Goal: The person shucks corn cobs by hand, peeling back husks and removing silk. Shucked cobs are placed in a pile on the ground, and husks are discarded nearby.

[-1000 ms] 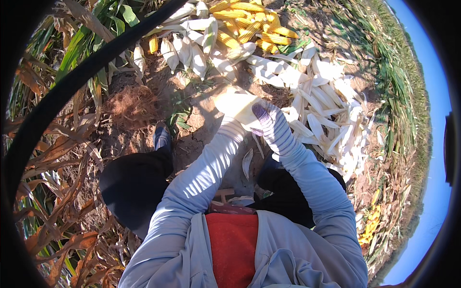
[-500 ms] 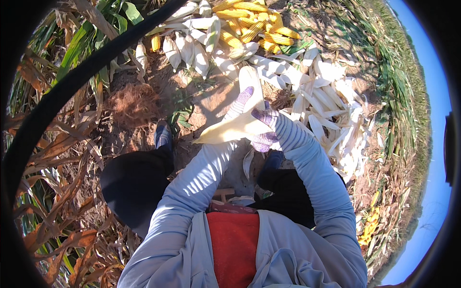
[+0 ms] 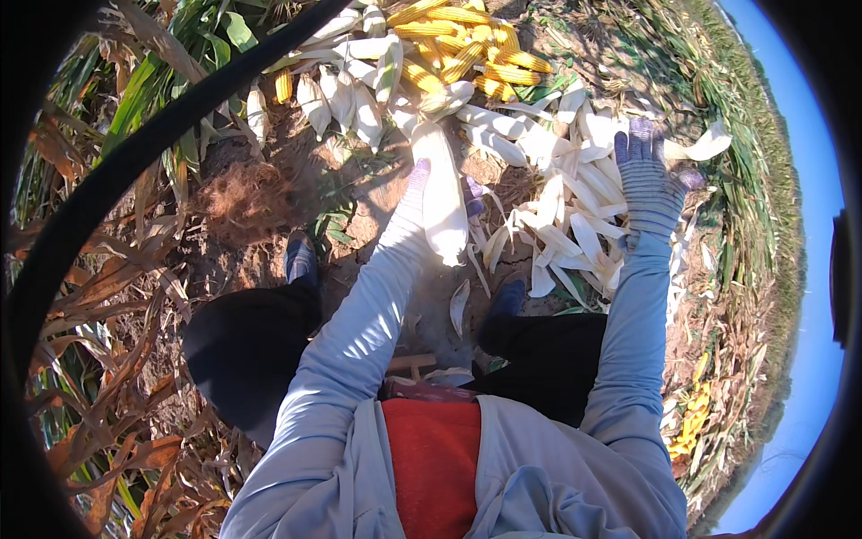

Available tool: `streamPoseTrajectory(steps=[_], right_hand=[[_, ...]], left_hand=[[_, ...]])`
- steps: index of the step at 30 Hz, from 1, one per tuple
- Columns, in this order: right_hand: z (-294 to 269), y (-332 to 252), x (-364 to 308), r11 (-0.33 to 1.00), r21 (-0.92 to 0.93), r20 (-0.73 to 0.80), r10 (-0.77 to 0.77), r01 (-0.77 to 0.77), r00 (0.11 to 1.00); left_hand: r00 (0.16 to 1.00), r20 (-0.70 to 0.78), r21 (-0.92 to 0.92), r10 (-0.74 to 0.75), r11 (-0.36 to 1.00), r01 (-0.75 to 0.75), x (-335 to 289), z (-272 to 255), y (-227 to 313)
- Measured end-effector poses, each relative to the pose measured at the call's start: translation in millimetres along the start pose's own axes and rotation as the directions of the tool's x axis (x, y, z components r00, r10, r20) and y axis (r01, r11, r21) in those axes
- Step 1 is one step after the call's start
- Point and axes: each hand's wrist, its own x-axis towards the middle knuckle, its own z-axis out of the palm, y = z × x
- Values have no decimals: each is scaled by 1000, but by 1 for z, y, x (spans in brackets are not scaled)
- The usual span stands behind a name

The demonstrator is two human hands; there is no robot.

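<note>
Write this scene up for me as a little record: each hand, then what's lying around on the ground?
Left hand: gloved, holding a pale husk-covered ear
Right hand: gloved, fingers spread; a loose husk piece beside it, contact unclear
Yellow ears: bare, heaped at top centre
Covered ears: left of the yellow heap
Husk pile: pale, right of centre
Fibre clump: reddish-brown, left

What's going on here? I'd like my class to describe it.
A person's left hand, in a striped, purple-tipped knit glove, holds a long, pale, husk-covered corn ear. The right hand, gloved alike, is spread open by the heap of whitish, papery loose husks; a curled pale husk shows beside it. Bare yellow corn cobs lie piled ahead.
</note>
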Motion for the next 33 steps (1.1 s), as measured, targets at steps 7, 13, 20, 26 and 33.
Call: streamPoseTrajectory(steps=[7,13,20,26,33], right_hand=[[-32,124,-43,496,-770,16,645,-402,764],[14,135,-51,366,-594,-543,475,-716,693],[-40,135,-35,-36,-994,89,210,99,974],[-36,126,-36,-12,-963,257,245,268,935],[-22,122,-43,-189,-948,203,266,258,942]], left_hand=[[897,-442,36,15,999,1,-1,30,-19],[974,-179,76,138,989,-126,14,19,-35],[977,-9,227,212,952,-204,45,-18,-44],[993,-78,263,88,963,-65,42,-33,-44],[949,-288,347,124,938,-17,33,-24,-43]])
